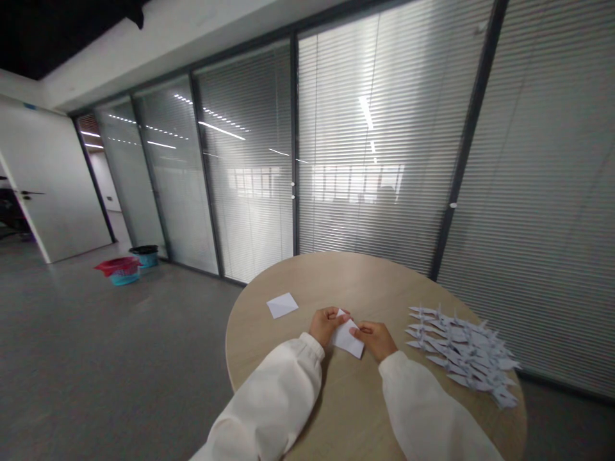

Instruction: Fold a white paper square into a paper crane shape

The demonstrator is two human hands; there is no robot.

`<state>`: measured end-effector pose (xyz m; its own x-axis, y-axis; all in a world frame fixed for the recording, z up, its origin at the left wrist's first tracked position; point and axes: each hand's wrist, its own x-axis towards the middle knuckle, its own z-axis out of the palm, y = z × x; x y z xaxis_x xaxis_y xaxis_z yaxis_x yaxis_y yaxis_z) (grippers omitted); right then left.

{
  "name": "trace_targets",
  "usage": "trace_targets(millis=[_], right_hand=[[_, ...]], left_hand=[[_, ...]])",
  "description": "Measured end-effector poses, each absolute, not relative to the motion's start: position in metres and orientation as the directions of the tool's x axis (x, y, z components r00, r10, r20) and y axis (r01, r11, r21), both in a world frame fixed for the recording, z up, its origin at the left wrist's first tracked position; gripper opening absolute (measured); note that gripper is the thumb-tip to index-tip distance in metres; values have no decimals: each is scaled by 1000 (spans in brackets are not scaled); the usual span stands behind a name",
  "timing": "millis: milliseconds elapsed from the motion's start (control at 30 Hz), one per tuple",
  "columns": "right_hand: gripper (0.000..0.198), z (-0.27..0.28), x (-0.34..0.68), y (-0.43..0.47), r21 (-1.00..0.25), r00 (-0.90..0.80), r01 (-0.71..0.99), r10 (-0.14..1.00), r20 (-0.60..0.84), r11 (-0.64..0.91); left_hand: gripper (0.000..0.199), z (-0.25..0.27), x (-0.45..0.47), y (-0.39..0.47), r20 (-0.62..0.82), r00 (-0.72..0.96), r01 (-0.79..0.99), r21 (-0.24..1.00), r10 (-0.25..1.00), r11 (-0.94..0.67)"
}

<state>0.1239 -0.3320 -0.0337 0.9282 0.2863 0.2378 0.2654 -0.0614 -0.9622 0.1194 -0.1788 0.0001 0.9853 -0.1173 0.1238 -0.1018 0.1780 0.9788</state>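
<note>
A small folded sheet of white paper is held between my two hands, just above the round table. My left hand grips its upper left side, thumb on top and fingers curled behind. From the right, my right hand pinches the paper's right edge between thumb and fingers. The fingertips under the paper are hidden. To the left lies another piece of white paper, flat with a crease across it. Many folded paper cranes sit in a crowded group on the right.
The round wooden table stands close to a glass partition with blinds. On the floor at left are a bin with a red liner and a bin with a black liner, near a white door.
</note>
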Motion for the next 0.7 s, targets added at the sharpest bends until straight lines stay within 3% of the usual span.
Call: trace_targets(millis=[233,700], right_hand=[[40,-32,122,-330,-968,935,246,275,224,-46],[38,-29,120,-331,-969,936,242,275,218,-55]], left_hand=[[38,3,119,-178,126,991,-122,990,-54,67],[42,0,119,-178,198,977,-190,977,-75,98]])
